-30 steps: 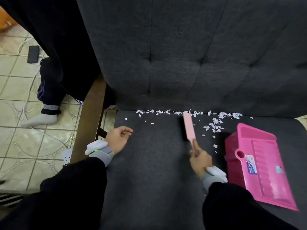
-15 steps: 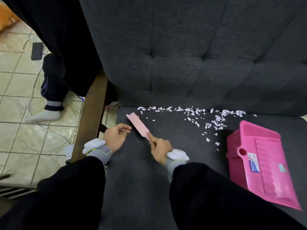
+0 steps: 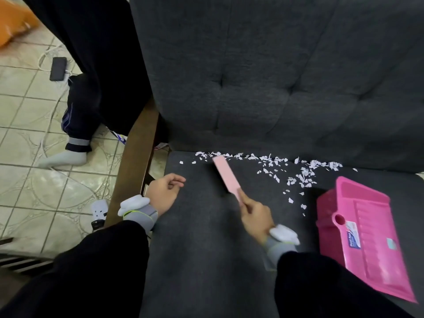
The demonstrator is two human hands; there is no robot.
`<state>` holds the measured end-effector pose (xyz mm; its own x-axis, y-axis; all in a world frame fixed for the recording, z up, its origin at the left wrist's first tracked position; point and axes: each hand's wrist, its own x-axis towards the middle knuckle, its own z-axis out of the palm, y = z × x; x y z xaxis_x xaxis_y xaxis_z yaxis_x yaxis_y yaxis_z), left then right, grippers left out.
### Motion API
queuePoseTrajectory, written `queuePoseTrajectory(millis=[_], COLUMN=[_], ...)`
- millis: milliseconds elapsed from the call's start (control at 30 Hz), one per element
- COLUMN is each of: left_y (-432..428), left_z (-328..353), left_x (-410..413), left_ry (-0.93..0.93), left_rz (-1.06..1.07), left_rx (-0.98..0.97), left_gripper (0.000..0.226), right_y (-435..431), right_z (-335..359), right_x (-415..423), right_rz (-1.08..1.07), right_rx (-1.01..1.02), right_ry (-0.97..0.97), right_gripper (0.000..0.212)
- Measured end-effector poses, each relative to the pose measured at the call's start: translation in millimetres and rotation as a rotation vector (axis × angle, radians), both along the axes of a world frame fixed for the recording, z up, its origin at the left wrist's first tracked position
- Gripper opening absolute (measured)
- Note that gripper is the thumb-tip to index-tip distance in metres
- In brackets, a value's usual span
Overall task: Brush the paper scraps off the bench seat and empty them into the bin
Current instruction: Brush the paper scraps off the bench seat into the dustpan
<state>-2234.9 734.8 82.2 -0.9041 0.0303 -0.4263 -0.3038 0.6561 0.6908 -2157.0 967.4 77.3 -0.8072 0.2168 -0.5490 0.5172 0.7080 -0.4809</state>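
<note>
R hand (image 3: pixel 254 214) grips brush (image 3: pixel 226 175) at handle end | L hand (image 3: pixel 164 191) loose, empty, on worktop (image 3: pixel 206 260) | scraps (image 3: pixel 298 177) v. light, I'd sweep soft twd dustpan (image 3: pixel 367 237)

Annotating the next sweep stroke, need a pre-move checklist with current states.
1. Brush grip: ok, right hand holds the brush by its handle.
2. Brush behind all paper scraps: not ok, a few lie left of its head.
3. Dustpan steadied: not ok, it lies unheld on the seat, right of the scraps.
4. Left hand free: ok, open, resting at the seat's left edge.
5. Dustpan mouth facing scraps: cannot tell.
6. Bin located: cannot tell, none in view.
</note>
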Motion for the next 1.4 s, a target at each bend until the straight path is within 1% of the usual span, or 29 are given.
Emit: queuePoseTrajectory(millis=[100, 200, 300, 367, 500, 667, 767, 833, 933, 1100, 1167, 1267, 1400], left_y=[-6, -6, -8, -8, -6, 7, 15, 16, 12, 8, 7, 6, 8], left_z=[1, 3, 0, -1, 1, 2, 1, -1, -4, -5, -6, -8, -7], left_x=[0, -3, -5, -6, -7, -7, -10, -12, -14, -14, -15, -18, -21], left_ry=[0.011, 0.031, 0.036, 0.035, 0.027, 0.000, -0.011, -0.014, -0.011, 0.016, 0.014, 0.005, 0.001], left_rz=[-0.003, -0.026, -0.044, -0.048, -0.070, -0.089, -0.090, -0.075, -0.058, -0.014, -0.020, -0.015, -0.007], left_rx=[-0.007, -0.005, 0.004, 0.006, -0.003, 0.025, 0.041, 0.038, 0.031, 0.016, 0.018, 0.025, 0.020], left_gripper=[0.025, 0.025, 0.025, 0.025, 0.024, 0.024, 0.024, 0.025, 0.025, 0.025, 0.026, 0.027, 0.027], right_y=[-47, -83, -103, -99, -55, 31, 55, 49, 17, -44, -54, -42, 6], right_z=[-5, -10, -21, -24, -20, -5, 12, 16, 12, -3, -9, -13, -12], right_x=[-34, -63, -81, -84, -59, -6, 9, 5, -27, -103, -121, -131, -122], right_rz=[0.109, 0.198, 0.264, 0.267, 0.168, -0.101, -0.142, -0.082, 0.081, 0.336, 0.395, 0.411, 0.383], right_rx=[-0.057, -0.057, -0.036, -0.013, 0.059, 0.194, 0.151, 0.076, 0.013, 0.023, 0.036, 0.081, 0.190], right_ry=[0.025, 0.014, -0.036, -0.070, -0.055, -0.107, -0.064, -0.037, -0.016, 0.044, 0.011, -0.079, -0.132], right_gripper=[0.044, 0.043, 0.044, 0.044, 0.043, 0.044, 0.044, 0.044, 0.041, 0.039, 0.039, 0.038, 0.040])
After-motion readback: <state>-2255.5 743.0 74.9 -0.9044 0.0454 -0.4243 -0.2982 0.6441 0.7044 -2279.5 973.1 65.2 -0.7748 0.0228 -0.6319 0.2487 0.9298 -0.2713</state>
